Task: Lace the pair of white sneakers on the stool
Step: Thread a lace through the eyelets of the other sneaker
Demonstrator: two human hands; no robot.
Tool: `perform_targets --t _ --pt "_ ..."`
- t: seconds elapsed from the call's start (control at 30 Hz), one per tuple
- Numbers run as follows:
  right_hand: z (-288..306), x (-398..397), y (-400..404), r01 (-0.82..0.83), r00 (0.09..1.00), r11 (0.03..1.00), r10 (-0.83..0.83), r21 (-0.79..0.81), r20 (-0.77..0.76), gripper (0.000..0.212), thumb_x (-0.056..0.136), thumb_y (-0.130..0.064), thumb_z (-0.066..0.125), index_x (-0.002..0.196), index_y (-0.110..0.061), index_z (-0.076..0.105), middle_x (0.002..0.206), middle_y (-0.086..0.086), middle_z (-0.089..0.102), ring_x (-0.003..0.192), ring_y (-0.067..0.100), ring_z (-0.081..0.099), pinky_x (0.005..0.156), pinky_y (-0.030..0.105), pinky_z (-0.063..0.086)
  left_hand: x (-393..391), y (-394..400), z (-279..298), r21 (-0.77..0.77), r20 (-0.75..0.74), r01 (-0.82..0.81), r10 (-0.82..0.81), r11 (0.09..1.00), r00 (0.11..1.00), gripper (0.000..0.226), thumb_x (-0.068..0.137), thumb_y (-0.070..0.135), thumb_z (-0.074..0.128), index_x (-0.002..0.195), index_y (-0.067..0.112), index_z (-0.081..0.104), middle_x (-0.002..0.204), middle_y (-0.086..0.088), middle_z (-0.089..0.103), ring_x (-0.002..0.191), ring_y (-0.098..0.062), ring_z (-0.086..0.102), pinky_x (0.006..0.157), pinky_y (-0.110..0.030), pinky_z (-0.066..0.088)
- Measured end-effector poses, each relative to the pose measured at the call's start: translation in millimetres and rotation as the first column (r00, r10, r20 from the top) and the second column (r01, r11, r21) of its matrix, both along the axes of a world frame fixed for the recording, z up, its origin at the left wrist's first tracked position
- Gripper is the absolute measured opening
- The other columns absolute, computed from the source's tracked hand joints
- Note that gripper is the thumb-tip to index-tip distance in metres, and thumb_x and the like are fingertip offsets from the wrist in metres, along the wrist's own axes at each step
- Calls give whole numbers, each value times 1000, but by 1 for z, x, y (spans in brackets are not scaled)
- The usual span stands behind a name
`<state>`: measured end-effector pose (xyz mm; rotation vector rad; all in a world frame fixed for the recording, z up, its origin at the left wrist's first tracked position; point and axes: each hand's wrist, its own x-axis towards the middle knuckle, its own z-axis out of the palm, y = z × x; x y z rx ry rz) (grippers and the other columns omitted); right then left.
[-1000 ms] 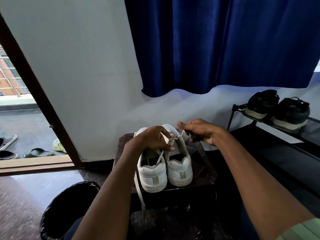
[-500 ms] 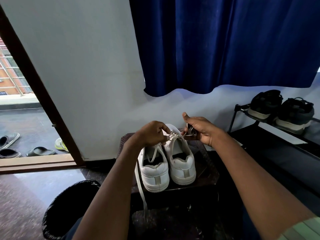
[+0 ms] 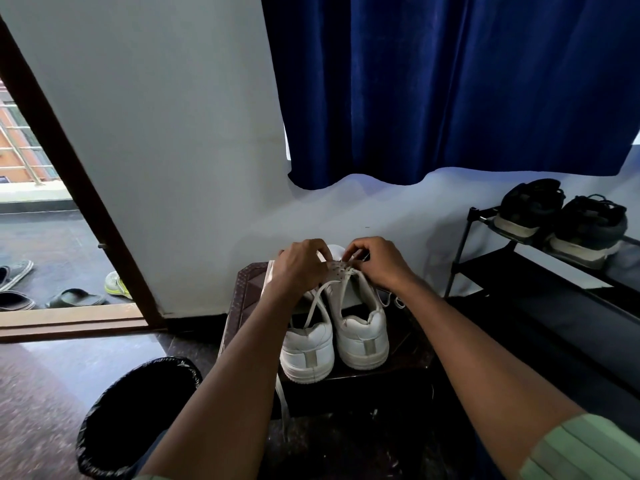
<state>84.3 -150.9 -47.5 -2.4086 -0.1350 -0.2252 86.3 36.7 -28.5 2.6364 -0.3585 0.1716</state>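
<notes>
Two white sneakers stand heels toward me on a dark brown stool: the left sneaker and the right sneaker. My left hand and my right hand sit close together over the right sneaker's front eyelets, fingers curled and pinching its white lace. Two lace strands run back from the eyelets. A loose lace hangs from the left sneaker over the stool's front edge. The sneakers' toes are hidden behind my hands.
A black-lined bin stands at the stool's lower left. A black shoe rack with two dark shoes is on the right. A blue curtain hangs above. An open doorway with sandals is at left.
My right hand has moved left and down onto the right sneaker's front, meeting my left hand. Both hands now work at the eyelets instead of pulling the lace apart.
</notes>
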Motion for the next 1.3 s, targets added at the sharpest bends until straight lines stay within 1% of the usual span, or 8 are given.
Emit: perform_targets --t 0.2,0.33,0.47,0.7,0.87,1.03,1.2,1.3 --pt "-10 11 1 -106 994 994 106 -27 5 16 88 -15 67 87 -31 66 80 -9 69 82 16 67 82 41 55 13 -4 -8 51 11 20 -21 998 1000 12 85 25 69 83 35 63 93 5 73 95 -24 67 91 -38 42" --pt "-12 12 2 -125 992 992 124 24 27 10 96 -24 64 89 -28 57 88 -6 69 86 21 66 83 44 53 13 -8 -13 97 84 30 -38 995 996 8 92 25 60 96 30 65 109 1 70 100 -28 66 93 -38 39" --pt "-4 9 -1 -83 996 996 83 12 28 11 92 -21 73 88 -27 64 85 -7 70 81 17 67 78 40 55 10 -7 -12 106 82 45 -54 993 995 13 97 27 56 108 23 64 113 -2 70 103 -29 65 93 -40 40" --pt "5 0 -13 -161 985 986 163 43 -49 13 89 -9 79 94 -21 79 91 -4 76 88 15 71 82 33 58 14 8 -7 -61 -109 147 -153 987 982 10 68 50 70 77 49 65 82 15 74 86 -15 72 87 -40 57" --pt "-1 0 1 -156 988 987 156 -42 -18 18 95 -13 67 87 -29 67 96 -2 70 91 20 67 84 38 53 3 -6 -10 63 31 65 -67 996 997 9 88 34 70 96 32 69 104 2 70 105 -25 65 97 -40 42" --pt "1 2 3 -139 990 989 139 -42 -5 13 99 -20 55 89 -28 55 91 -10 65 89 20 62 79 40 51 2 -15 -13 143 85 27 -39 989 996 24 97 33 53 116 21 61 117 -10 68 106 -38 65 94 -43 43" --pt "10 0 -14 -143 988 989 145 38 -50 17 90 -12 76 87 -26 66 89 -3 70 83 15 66 76 38 54 6 -5 -6 -69 -36 68 -70 995 997 15 86 30 72 97 25 64 96 -5 75 92 -31 70 81 -40 55" --pt "16 -5 -25 -214 960 968 232 128 -155 15 90 -6 78 93 -20 75 90 1 73 82 11 68 69 31 59 9 3 0 -113 -123 150 -164 982 979 10 84 23 78 86 30 71 88 5 74 84 -16 69 73 -25 51"
